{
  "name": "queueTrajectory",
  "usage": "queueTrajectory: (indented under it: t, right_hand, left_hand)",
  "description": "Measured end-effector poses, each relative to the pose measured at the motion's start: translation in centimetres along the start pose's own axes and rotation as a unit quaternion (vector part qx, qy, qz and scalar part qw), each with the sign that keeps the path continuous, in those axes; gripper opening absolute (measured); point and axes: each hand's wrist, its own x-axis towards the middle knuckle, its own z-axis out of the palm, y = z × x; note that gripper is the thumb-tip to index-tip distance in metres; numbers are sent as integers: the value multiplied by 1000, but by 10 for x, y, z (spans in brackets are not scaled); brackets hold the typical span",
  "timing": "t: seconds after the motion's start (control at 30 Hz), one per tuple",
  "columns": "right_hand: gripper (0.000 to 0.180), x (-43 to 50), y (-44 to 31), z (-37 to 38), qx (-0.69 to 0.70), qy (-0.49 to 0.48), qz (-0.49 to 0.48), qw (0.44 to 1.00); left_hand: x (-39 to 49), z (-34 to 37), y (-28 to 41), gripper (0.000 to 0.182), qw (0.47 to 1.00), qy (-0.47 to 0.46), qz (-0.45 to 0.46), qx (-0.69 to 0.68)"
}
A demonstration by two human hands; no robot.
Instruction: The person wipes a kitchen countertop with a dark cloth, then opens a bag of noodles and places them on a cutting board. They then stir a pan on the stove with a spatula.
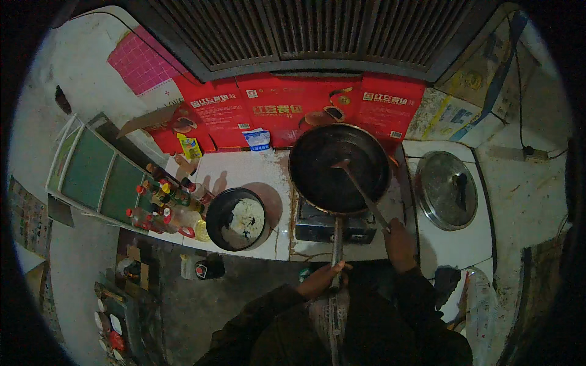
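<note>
My left hand (322, 280) grips the long handle of a dark wok (316, 178) over a gas stove (316, 225). In my right hand (399, 247) is the handle of a spatula (366, 197), whose blade rests inside the wok. The wok's inside is dark, and I cannot tell whether it holds any food. Left of the stove, a black pot (224, 238) contains a pale, whitish food (247, 217) that I cannot identify for certain.
Several seasoning bottles (171, 201) crowd the counter at left, beside a green-paned frame (89, 167). A metal lid (445, 190) lies at right. Red printed cardboard (274, 107) lines the wall under a range hood (316, 32). A blue-and-white packet (257, 139) leans there.
</note>
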Motion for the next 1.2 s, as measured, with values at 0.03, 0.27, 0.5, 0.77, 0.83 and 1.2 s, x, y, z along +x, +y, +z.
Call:
queueTrajectory:
  t: [0.03, 0.27, 0.5, 0.77, 0.83, 1.2]
  right_hand:
    - [23, 0, -1, 0, 5, -10, 20, 1000]
    - [38, -5, -11, -14, 63, -40, 35, 997]
    - [44, -19, -8, -41, 103, 41, 7, 994]
    - [17, -15, -38, -64, 417, 17, 111, 902]
    - [19, -23, -56, -62, 422, -35, 90, 901]
    - [89, -4, -102, -36, 859, -403, -65, 309]
  left_hand:
    - [1, 0, -2, 68, 1000, 2, 1, -5]
    - [4, -2, -4, 65, 999, -7, -7, -35]
    - [4, -2, -7, 62, 1000, 13, -19, -21]
    - [11, 0, -14, 55, 961, 65, 26, -268]
    - [7, 1, -14, 50, 962, 82, 96, -241]
    - [1, -22, 3, 46, 890, 285, 296, -199]
